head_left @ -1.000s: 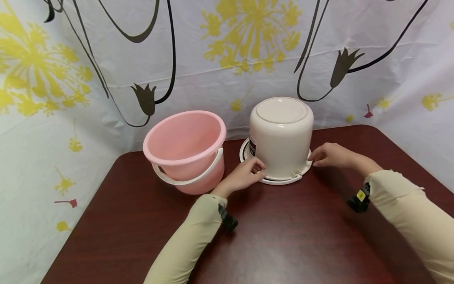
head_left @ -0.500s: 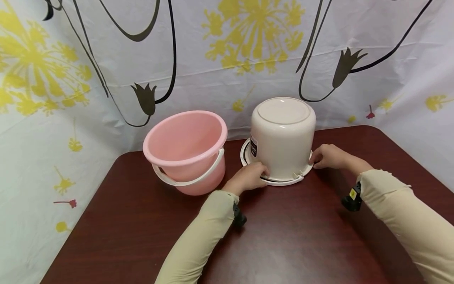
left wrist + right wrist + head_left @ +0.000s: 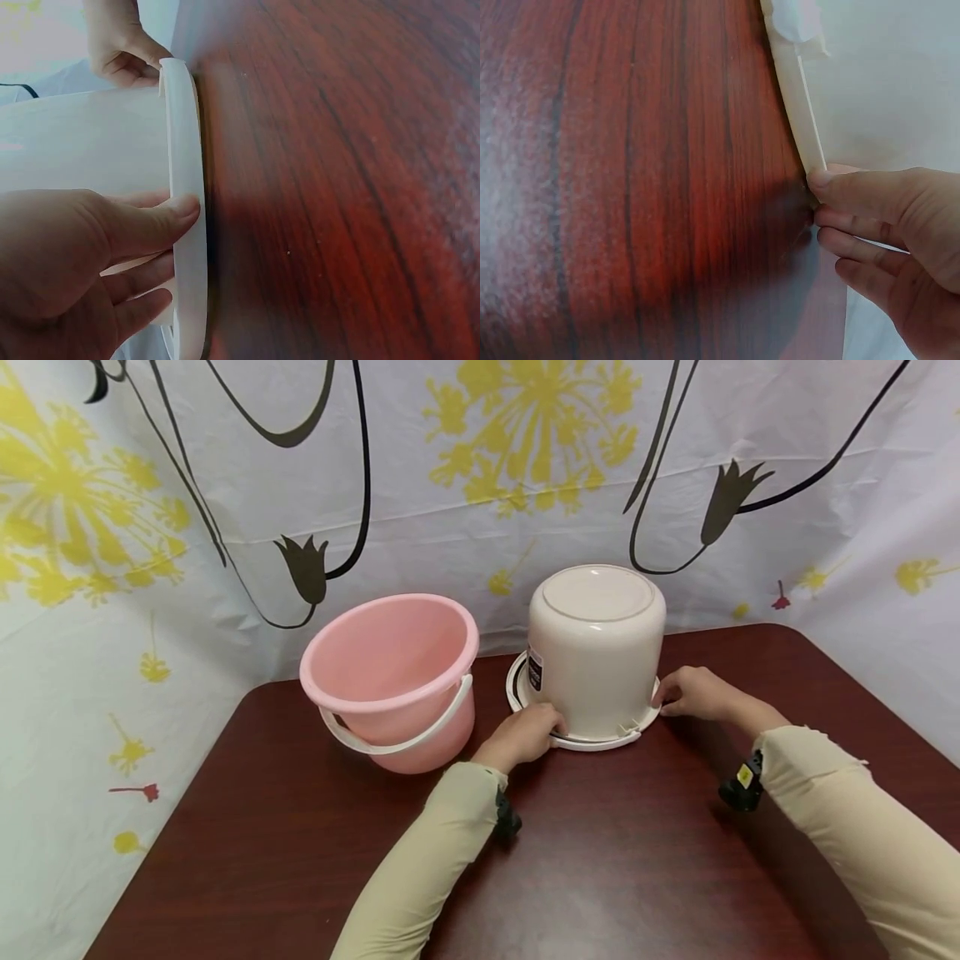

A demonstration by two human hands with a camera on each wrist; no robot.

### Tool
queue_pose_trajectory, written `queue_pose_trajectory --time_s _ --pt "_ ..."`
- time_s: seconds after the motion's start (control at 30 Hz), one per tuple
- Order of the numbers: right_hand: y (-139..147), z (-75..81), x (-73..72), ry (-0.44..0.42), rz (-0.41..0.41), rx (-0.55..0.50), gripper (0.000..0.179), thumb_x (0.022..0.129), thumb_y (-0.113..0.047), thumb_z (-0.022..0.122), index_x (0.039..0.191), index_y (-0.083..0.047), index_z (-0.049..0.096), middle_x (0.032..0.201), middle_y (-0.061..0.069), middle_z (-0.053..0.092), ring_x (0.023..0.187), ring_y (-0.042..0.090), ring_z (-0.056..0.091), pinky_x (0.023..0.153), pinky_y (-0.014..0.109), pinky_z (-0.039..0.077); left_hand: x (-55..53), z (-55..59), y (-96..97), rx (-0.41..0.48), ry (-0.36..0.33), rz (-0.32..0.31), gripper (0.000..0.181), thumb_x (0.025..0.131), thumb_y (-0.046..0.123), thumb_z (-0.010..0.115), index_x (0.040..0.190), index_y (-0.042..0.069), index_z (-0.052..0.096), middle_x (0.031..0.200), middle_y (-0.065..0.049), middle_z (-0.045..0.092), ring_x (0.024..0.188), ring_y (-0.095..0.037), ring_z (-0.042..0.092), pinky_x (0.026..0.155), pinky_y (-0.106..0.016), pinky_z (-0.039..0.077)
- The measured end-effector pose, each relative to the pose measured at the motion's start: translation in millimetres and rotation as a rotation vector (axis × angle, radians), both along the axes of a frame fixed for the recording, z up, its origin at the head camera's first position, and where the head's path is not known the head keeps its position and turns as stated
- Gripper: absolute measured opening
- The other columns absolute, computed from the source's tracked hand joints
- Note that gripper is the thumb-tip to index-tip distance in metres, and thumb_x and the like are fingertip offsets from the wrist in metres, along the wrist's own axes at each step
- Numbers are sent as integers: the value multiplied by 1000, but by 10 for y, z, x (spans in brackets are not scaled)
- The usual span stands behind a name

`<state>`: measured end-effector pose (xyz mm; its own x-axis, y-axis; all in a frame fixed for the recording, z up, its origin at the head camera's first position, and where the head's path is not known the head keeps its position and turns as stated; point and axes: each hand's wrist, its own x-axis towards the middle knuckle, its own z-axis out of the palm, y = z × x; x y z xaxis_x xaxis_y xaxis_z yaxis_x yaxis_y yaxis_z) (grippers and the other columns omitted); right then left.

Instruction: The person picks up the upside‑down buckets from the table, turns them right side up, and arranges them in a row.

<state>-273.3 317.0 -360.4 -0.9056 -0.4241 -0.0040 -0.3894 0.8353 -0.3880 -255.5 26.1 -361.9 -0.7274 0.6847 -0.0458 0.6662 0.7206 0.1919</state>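
A cream bucket (image 3: 596, 668) stands upside down at the back of the table, its base up and its rim low against the tabletop. At its front left, my left hand (image 3: 522, 733) grips the rim edge. The left wrist view shows the thumb pressed on the outside of a white band (image 3: 187, 150), with fingers behind it. On the opposite side my right hand (image 3: 697, 692) pinches the rim, its thumb on the edge in the right wrist view and some fingertips tucked near the underside. A dark label (image 3: 535, 670) shows on the bucket's left wall.
A pink bucket (image 3: 378, 700) with a white handle (image 3: 390, 747) sits upright and slightly tilted to the left of the cream one. Behind the dark red table (image 3: 600, 843) hangs a patterned white curtain (image 3: 480, 543).
My left hand has come forward to the bucket's rim and taken hold of it. My right hand has closed on the right side. Both buckets have stayed in place.
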Motion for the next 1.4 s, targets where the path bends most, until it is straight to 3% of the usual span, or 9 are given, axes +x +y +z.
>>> queue_pose_trajectory --time_s 0.33,0.57,0.77,1.07,1.27,1.4 --pt "8 49 97 82 -26 -7 9 77 -5 72 83 -10 69 88 7 67 88 29 60 76 45 47 -11 46 -40 117 74 -129 18 84 1 64 100 9 64 103 -3 57 100 -18 54 88 -23 39" --pt "11 145 159 128 -68 -30 9 79 -4 70 87 -8 67 94 15 66 92 34 58 78 49 45 -4 162 -88 231 129 -165 15 87 2 60 101 9 58 99 -5 54 96 -21 49 86 -28 38" --pt "9 210 234 175 -82 -61 11 81 -3 69 91 -6 66 100 20 64 96 38 58 80 51 45 -8 229 -103 277 143 -179 14 88 3 59 101 8 55 99 -6 52 97 -23 47 85 -31 38" --pt "35 355 362 339 -89 -108 12 82 -4 69 94 -7 64 94 14 67 88 33 61 72 47 46 5 406 -106 389 45 -190 14 90 5 57 103 6 53 104 -9 52 104 -22 45 93 -31 33" --pt "48 528 450 405 -114 -131 17 82 -2 68 97 -5 61 92 16 67 88 35 61 72 49 45 7 524 -105 502 -20 -236 13 89 4 58 100 4 51 98 -8 50 100 -20 42 90 -26 32" --pt "42 673 495 433 -139 -137 18 83 0 67 99 -4 60 92 17 66 90 37 59 72 50 43 25 601 -87 616 -127 -273 12 89 1 57 99 2 51 96 -8 48 94 -18 43 84 -20 35"
